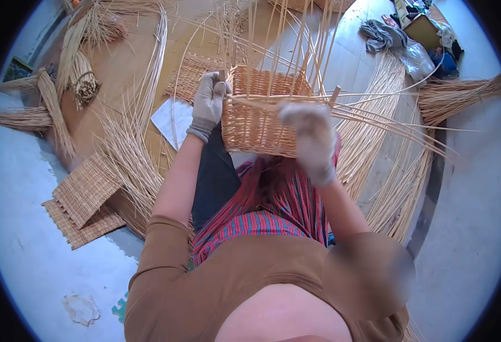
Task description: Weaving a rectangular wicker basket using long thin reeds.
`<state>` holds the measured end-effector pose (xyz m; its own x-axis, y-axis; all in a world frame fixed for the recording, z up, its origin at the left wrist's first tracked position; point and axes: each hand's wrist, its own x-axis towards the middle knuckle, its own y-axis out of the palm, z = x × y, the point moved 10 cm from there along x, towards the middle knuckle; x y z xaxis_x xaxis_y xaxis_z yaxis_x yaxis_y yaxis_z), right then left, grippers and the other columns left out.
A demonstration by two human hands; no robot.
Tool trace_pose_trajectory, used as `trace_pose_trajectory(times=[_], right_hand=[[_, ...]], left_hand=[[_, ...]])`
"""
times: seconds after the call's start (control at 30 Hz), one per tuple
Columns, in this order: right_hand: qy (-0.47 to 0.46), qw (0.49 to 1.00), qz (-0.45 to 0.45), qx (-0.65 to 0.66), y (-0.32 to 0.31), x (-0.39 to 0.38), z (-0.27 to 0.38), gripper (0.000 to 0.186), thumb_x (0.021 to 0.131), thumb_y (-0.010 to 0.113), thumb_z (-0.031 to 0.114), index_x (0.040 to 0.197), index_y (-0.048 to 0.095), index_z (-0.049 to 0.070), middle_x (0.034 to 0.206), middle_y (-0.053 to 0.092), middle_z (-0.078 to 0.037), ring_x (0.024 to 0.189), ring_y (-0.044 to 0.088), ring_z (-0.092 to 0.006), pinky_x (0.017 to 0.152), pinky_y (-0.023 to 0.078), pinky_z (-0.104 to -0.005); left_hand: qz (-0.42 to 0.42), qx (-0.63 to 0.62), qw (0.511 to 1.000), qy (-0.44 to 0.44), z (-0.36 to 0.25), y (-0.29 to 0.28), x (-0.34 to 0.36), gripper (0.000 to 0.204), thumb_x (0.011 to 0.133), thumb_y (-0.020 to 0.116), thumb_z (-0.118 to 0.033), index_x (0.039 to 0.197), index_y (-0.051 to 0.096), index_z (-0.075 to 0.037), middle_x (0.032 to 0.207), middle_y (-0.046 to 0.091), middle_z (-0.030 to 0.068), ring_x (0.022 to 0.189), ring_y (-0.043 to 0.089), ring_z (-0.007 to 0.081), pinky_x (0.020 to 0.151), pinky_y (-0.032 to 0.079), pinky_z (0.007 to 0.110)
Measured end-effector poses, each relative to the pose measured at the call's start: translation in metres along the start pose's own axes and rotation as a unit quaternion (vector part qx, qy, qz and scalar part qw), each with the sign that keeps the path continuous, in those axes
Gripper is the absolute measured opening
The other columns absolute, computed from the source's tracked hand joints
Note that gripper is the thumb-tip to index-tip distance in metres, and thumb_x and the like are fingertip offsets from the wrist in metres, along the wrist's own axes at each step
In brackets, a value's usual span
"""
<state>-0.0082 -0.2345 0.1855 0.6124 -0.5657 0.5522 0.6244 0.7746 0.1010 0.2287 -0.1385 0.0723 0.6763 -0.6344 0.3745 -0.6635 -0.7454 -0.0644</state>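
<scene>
A rectangular wicker basket (259, 128), partly woven, rests over my lap with its open side up. Long thin willow rods (270, 45) rise from its walls, and more stick out to the right from its near rim. My left hand (207, 102), in a pale knit glove, is closed on the basket's left corner, by a short wooden stake. At the right part of the near wall, my gloved right hand (313, 139) is smeared by motion. Its fingers cannot be made out, nor whether it holds a rod.
Loose rods (376, 119) fan across the floor at right, with a tied bundle (461, 97) beyond. Woven panels (88, 194) lie at left. Another woven mat (187, 77) and a white sheet (170, 122) lie behind my left hand. Cloth and bags (384, 35) sit far right.
</scene>
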Motion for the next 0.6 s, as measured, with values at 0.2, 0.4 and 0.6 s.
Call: trace_pose_trajectory(times=[0.2, 0.4, 0.6], right_hand=[[0.226, 0.94, -0.224, 0.12, -0.089, -0.016, -0.141, 0.013, 0.099, 0.061, 0.011, 0.11, 0.061, 0.004, 0.102, 0.072, -0.014, 0.086, 0.071, -0.0215, 0.074, 0.062, -0.0315], [0.272, 0.932, -0.205, 0.127, -0.096, -0.014, -0.149, 0.015, 0.099, 0.062, 0.013, 0.111, 0.061, 0.004, 0.1, 0.072, -0.014, 0.081, 0.072, -0.0217, 0.072, 0.061, -0.0307], [0.282, 0.935, -0.195, 0.089, -0.088, 0.002, -0.142, 0.015, 0.099, 0.062, 0.013, 0.11, 0.06, 0.005, 0.097, 0.072, -0.011, 0.077, 0.071, -0.0177, 0.068, 0.06, -0.0277]], left_hand=[[-0.026, 0.02, 0.999, 0.012, -0.003, -0.001, -0.002, 0.011, 0.103, 0.052, -0.008, 0.112, 0.049, -0.003, 0.083, 0.059, 0.0033, 0.076, 0.056, 0.0094, 0.076, 0.049, 0.027], [-0.046, 0.036, 0.996, -0.072, -0.007, -0.01, -0.006, 0.02, 0.105, 0.049, -0.015, 0.124, 0.052, -0.008, 0.084, 0.063, 0.004, 0.07, 0.059, 0.0119, 0.069, 0.052, 0.031], [0.112, 0.276, 0.95, -0.097, -0.052, 0.042, 0.013, 0.026, 0.099, 0.055, -0.025, 0.119, 0.06, -0.01, 0.09, 0.074, 0.0095, 0.071, 0.072, 0.0242, 0.06, 0.055, 0.036]])
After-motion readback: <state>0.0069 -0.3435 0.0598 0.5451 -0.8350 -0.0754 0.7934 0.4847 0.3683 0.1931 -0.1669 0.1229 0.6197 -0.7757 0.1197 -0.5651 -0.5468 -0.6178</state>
